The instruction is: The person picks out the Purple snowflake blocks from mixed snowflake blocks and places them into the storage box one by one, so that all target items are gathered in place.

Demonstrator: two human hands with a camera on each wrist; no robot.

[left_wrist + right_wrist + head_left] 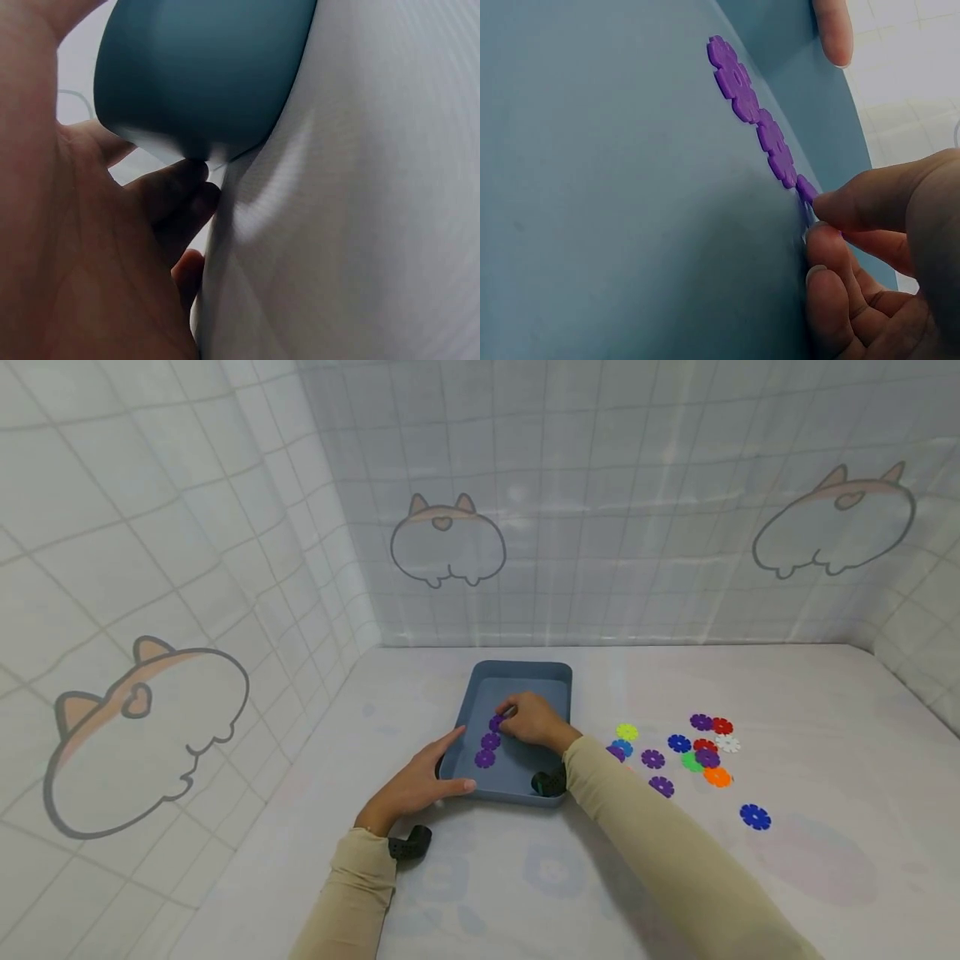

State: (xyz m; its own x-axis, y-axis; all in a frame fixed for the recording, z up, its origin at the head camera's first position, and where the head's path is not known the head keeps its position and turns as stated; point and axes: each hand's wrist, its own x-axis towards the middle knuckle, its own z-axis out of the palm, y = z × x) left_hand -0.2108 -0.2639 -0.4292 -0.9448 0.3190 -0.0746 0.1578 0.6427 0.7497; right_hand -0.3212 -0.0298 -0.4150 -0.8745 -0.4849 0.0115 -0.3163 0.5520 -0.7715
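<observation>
Hands: left [411, 787] spread around tray [521, 669] corner, right [536, 723] pinching purple disc [495, 724].

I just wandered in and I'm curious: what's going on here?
A person's right hand pinches a purple flower disc at the far end of a row of three inside a blue-grey tray. The left hand rests against the tray's near left corner. More colourful discs lie outside, right of the tray.
</observation>
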